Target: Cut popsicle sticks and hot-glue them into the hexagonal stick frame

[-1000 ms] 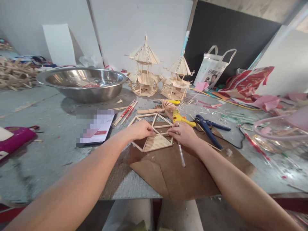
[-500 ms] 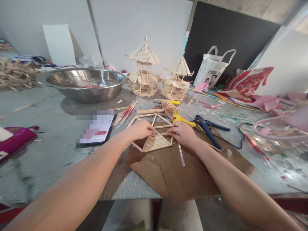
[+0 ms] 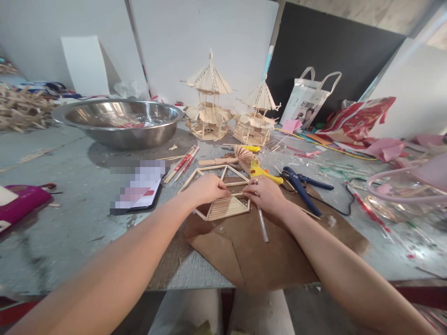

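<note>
A six-sided frame of thin wooden sticks (image 3: pixel 199 213) lies on brown paper, with one section (image 3: pixel 226 208) filled by sticks side by side. Over its middle, my left hand (image 3: pixel 210 188) is pinched at the left end of a short wooden stick (image 3: pixel 237 194). At the stick's other end, the fingers of my right hand (image 3: pixel 266 191) are closed, their tips partly hidden. A clear glue stick (image 3: pixel 263 225) shows from beneath my right hand. Just behind that hand lies a yellow glue gun (image 3: pixel 259 171).
Blue pliers-like cutters (image 3: pixel 303 188) lie right of my hand on brown paper (image 3: pixel 279 256). A phone (image 3: pixel 148 186) and red-wrapped sticks (image 3: pixel 181 164) are to the left. Behind stand a steel basin (image 3: pixel 122 135) and two stick pagodas (image 3: pixel 210 83). A bag (image 3: pixel 307 100) leans at the back.
My left fingertips have shifted slightly right, closer to my right hand. My right hand stays almost still, and the stick frame has not moved.
</note>
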A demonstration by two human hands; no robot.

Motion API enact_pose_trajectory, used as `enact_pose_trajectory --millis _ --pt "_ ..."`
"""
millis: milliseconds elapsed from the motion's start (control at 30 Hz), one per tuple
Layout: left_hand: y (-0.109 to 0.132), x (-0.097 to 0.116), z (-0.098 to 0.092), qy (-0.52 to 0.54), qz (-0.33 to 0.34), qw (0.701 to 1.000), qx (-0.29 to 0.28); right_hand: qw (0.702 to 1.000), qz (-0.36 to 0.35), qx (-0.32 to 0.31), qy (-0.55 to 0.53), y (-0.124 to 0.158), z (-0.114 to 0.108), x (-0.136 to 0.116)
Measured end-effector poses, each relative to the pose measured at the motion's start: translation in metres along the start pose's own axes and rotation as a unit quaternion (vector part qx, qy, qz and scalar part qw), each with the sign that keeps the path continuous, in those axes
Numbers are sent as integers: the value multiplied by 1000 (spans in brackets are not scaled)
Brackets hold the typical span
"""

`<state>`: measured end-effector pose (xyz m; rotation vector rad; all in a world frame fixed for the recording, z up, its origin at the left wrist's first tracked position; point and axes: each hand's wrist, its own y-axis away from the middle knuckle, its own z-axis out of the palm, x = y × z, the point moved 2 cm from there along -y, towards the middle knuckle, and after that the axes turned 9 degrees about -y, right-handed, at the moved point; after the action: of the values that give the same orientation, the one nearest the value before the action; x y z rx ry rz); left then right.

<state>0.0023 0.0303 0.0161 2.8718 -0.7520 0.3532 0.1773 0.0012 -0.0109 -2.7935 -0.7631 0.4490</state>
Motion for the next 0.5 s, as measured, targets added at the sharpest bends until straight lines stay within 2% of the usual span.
enact_pose_trajectory --millis 200,500 --pt "-2 2 6 -39 -1 999 16 1000 -2 0 3 0 0 1" --pt "0 6 3 -46 -30 998 -10 1000 -7 2 8 1 0 -1"
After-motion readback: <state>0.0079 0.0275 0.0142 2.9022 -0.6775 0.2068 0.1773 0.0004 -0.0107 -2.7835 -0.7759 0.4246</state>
